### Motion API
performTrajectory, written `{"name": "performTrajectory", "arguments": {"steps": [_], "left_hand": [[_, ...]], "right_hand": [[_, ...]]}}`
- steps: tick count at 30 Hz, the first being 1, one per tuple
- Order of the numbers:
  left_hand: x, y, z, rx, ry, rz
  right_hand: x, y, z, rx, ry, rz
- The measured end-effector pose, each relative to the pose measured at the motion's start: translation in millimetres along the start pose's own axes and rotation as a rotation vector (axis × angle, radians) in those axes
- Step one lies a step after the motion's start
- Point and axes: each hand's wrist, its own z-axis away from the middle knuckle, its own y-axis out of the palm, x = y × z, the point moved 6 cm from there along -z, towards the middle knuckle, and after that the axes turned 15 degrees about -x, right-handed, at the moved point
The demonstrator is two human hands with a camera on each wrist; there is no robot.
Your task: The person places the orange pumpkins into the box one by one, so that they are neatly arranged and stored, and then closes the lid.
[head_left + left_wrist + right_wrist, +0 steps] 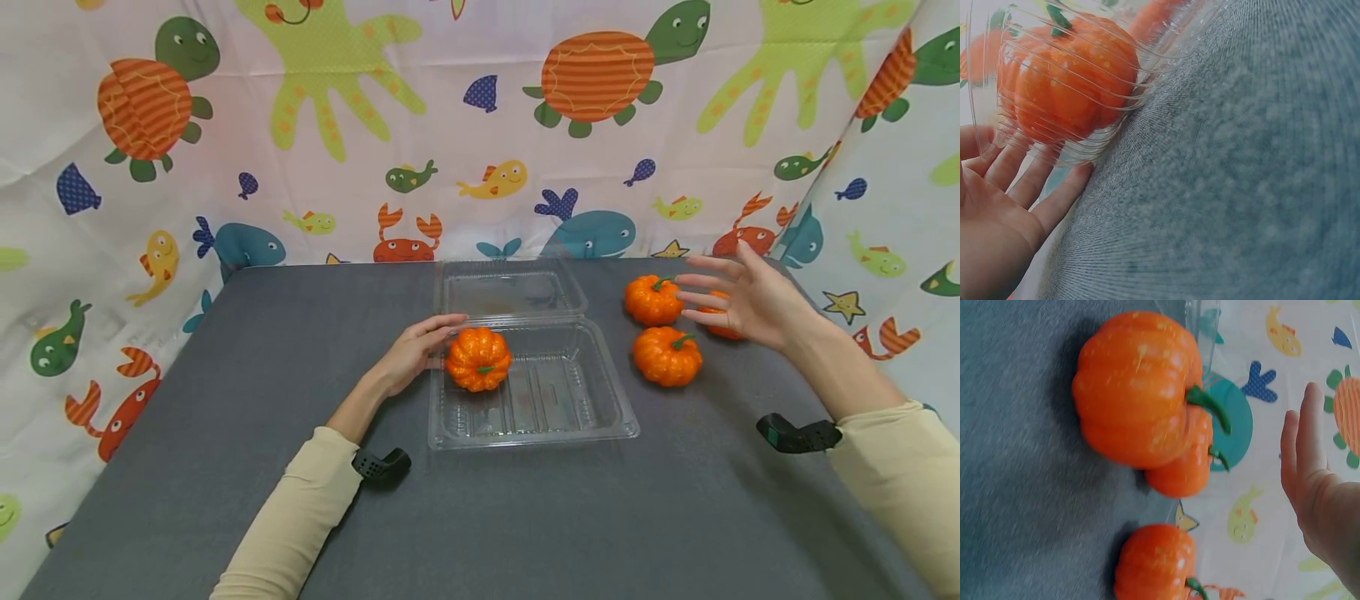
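A clear plastic clamshell container (558,429) stands with its lid (510,292) folded back. One orange toy pumpkin (478,360) sits inside at the left. My left hand (411,354) is at the container's left side. Its straight, spread fingers (1054,199) touch the outer wall, and an upper digit reaches over the rim. My right hand (757,300) hovers over the table at the right, fingers extended and holding nothing. Near it lie three more pumpkins: one behind (652,300), one in front (667,357), and one (722,321) partly hidden by the hand.
The grey tabletop (225,433) carries the container and pumpkins. A white curtain (457,125) printed with sea animals hangs behind the table and along its sides. Both wrists wear dark bands, the left one (381,467) low over the table.
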Motion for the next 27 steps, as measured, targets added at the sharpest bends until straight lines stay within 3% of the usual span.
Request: {"name": "performTrajectory", "arguments": {"steps": [6, 16, 23, 27], "left_hand": [[-0.8, 0.8, -0.6, 0.004, 0.009, -0.007], [-1.4, 0.9, 1.4, 0.003, 0.003, -0.007], [0.3, 0.3, -0.4, 0.002, 0.009, -0.011], [1.1, 1.1, -0.7, 0.005, 0.001, -0.001]], "right_hand": [[-3, -28, 6.5, -0.004, 0.038, -0.099], [-21, -64, 16.5, 0.071, 0.108, -0.278], [-38, -79, 21.3, 0.037, 0.154, -0.324], [-51, -86, 24.5, -0.007, 0.174, -0.276]]}}
